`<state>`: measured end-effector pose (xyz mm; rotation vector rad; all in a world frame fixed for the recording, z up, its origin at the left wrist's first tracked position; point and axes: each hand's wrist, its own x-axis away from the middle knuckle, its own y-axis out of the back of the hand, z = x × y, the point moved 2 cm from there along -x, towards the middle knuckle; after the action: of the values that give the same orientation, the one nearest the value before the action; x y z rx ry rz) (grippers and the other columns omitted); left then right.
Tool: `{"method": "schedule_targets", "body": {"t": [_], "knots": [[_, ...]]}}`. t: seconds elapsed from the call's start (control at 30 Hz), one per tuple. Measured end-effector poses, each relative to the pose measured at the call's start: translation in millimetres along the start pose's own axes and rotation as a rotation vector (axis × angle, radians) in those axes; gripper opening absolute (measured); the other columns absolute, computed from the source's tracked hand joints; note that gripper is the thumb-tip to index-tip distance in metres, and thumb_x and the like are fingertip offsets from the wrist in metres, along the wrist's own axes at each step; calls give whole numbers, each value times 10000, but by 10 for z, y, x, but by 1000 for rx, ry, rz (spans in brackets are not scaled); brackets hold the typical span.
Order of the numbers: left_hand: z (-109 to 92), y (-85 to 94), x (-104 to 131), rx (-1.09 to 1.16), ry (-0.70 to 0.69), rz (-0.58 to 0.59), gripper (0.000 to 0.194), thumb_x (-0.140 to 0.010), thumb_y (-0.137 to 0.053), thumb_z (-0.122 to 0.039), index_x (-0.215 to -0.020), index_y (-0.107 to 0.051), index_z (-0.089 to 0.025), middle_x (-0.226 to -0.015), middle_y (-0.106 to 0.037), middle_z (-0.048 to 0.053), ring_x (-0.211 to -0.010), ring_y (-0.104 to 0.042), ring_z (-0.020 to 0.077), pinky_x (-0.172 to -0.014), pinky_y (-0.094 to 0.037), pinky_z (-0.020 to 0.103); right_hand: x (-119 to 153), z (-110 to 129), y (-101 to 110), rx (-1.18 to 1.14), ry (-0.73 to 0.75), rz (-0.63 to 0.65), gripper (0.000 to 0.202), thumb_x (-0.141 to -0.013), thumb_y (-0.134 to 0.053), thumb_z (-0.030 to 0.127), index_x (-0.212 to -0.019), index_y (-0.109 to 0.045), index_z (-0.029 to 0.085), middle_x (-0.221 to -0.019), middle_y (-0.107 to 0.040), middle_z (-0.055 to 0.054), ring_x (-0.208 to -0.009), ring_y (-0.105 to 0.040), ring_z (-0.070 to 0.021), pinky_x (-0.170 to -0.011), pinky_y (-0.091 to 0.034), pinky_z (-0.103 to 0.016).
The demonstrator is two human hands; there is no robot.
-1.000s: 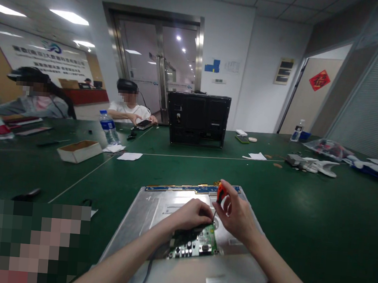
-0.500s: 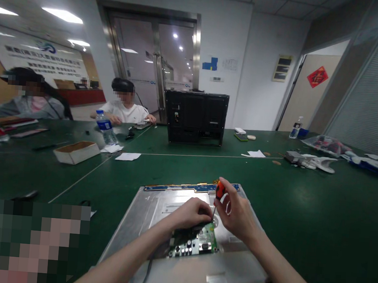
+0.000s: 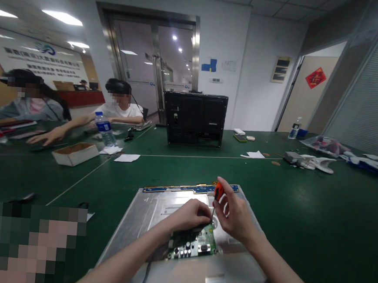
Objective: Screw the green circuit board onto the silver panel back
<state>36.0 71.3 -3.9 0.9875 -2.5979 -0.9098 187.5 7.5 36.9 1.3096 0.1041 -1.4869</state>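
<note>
A small screwdriver (image 3: 218, 191) with an orange and black handle stands nearly upright, its thin shaft pointing down at the far edge of a green circuit board (image 3: 206, 238). My right hand (image 3: 239, 215) grips the handle between thumb and fingers. Close to the screwdriver's tip, my left hand (image 3: 191, 213) has its fingers pinched together over the board's far edge; what they hold, if anything, is hidden. The board lies on the silver metal back of a flat display panel (image 3: 129, 228). Along the panel's far edge runs a narrow blue circuit strip (image 3: 172, 189).
Beyond the panel, a black monitor casing (image 3: 195, 120) stands on the green table (image 3: 301, 211). An open cardboard box (image 3: 76, 154), a water bottle (image 3: 105, 130) and paper (image 3: 127, 158) lie left. White gloves (image 3: 316, 163) lie right. Two people sit across at the left.
My hands and the screwdriver stay almost in place. Across the table, the person in white has leaned over and stretched an arm to the left, past the bottle.
</note>
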Motion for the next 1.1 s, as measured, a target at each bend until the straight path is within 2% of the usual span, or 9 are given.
{"method": "schedule_targets", "body": {"t": [0.13, 0.27, 0.6, 0.93, 1.1], "knots": [[-19, 4, 4, -3, -15, -3, 166, -707, -582, -110, -795, -723, -123, -737, -706, 22, -674, -607, 153, -667, -455, 228, 3, -42, -14, 64, 17, -42, 598, -844, -510, 154, -1387, -262, 201, -639, -567, 48, -435, -495, -92, -441, -391, -197], [10, -4, -7, 3, -27, 10, 161, -721, -578, -115, -802, -718, -118, -795, -713, 33, -712, -613, 160, -691, -455, 232, 12, -48, -16, 102, 80, -50, 589, -846, -536, 180, -1366, -262, 218, -653, -557, 55, -437, -488, -87, -428, -364, -187], [10, -8, -13, -15, -12, 8, 163, -728, -585, -113, -817, -723, -119, -767, -706, 25, -717, -610, 159, -693, -453, 235, 21, -17, -15, 73, 33, -6, 604, -853, -457, 163, -1408, -219, 177, -642, -565, 39, -446, -504, -109, -448, -396, -227], [-20, -5, 1, 0, -18, 7, 199, -730, -566, -107, -848, -725, -124, -798, -719, 33, -730, -619, 165, -698, -458, 240, 19, -44, -26, 108, 63, -42, 585, -859, -484, 186, -1386, -229, 190, -627, -543, 53, -443, -490, -104, -438, -366, -213], [-36, 3, 2, -43, 6, 9, 170, -733, -577, -127, -812, -728, -129, -746, -703, 15, -696, -601, 153, -675, -447, 224, 14, -39, 7, 91, 32, -8, 614, -854, -496, 181, -1406, -226, 190, -613, -541, 53, -442, -488, -106, -450, -383, -222]]}}
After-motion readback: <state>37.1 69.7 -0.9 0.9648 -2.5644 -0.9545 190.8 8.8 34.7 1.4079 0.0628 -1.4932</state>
